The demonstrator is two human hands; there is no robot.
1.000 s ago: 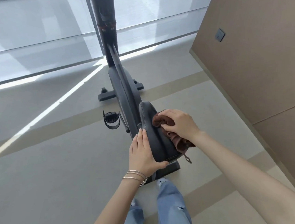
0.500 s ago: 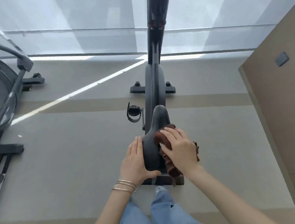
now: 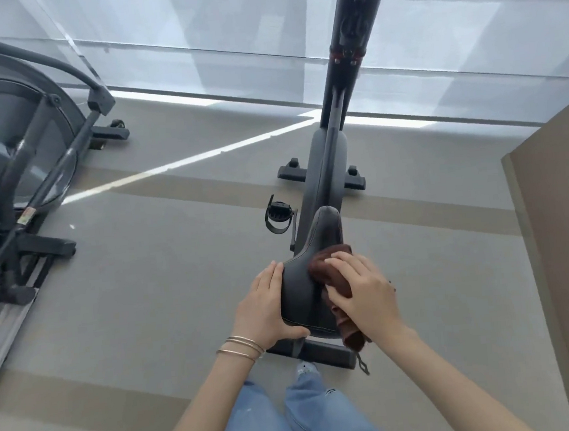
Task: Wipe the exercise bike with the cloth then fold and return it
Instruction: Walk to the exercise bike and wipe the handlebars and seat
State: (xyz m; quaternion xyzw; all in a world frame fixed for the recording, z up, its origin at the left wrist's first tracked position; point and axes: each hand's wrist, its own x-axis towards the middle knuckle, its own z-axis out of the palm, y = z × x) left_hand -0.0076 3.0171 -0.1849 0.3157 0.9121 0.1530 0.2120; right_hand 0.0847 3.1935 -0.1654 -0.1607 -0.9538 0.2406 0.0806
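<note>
Cloth (image 3: 320,263) pressed on saddle (image 3: 300,291) by right hand (image 3: 365,294), fingers flat. Left hand (image 3: 262,311) grips saddle edge. Sticker (image 3: 26,216) on neighbouring machine (image 3: 11,136) unreadable.

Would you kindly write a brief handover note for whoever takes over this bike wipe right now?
Left hand holds the black padded saddle at its left rear, thumb round the back.
Right hand presses the bunched brown cloth onto the saddle's right side.
Done: saddle wipe under way; other parts cannot be judged.
Left: finish the dark grey exercise bike, fold the cloth, return it.
</note>
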